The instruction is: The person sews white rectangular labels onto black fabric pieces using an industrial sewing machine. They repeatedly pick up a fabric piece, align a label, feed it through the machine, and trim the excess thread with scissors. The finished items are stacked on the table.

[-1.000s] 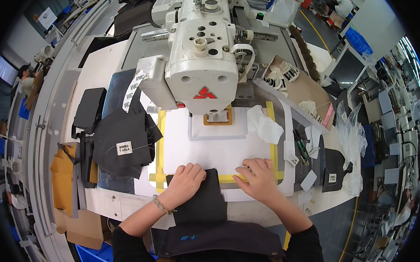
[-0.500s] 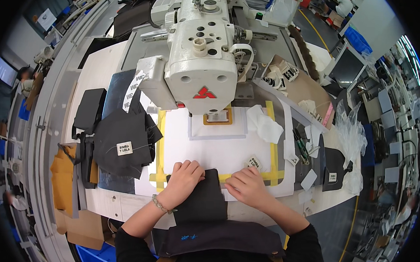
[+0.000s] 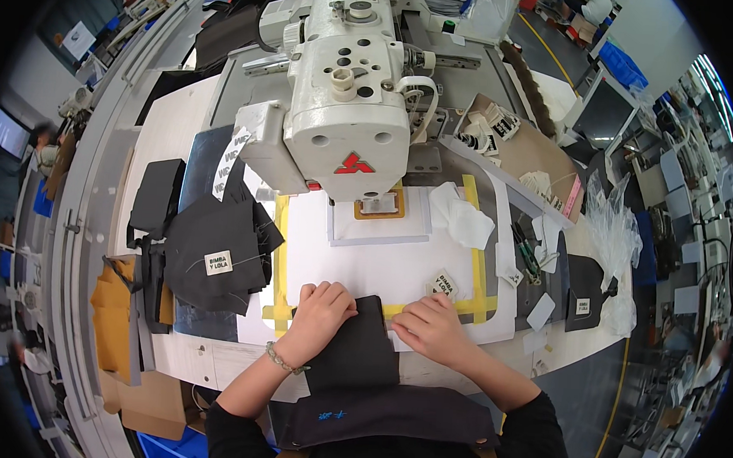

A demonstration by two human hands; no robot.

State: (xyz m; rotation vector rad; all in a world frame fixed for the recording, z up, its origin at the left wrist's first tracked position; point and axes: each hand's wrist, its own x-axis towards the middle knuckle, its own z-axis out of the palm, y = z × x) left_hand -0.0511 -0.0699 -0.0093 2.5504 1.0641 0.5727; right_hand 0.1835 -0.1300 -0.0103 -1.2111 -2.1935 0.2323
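A black fabric panel (image 3: 356,345) lies at the front edge of the table, its lower end reaching toward my apron. My left hand (image 3: 316,318) is closed over the panel's upper left side, fingers curled onto the cloth. Just off its right edge my right hand (image 3: 432,328) is closed in a pinch; whatever its fingers hold, if anything, is hidden. A pale printed label patch (image 3: 441,284) rests on the white sheet above that hand. Beyond both hands stands a white sewing machine (image 3: 346,137), with a small clamp frame (image 3: 379,203) under its head.
Stacked black fabric pieces (image 3: 216,254), the top one bearing a label, lie left. At right are a cardboard tray (image 3: 544,159) of labels, green-handled snips (image 3: 525,252), a black piece with a label (image 3: 583,298) and clear plastic (image 3: 619,234). Yellow tape (image 3: 480,268) borders the white sheet.
The view has shifted very slightly. Both hands and the black panel keep nearly the same places.
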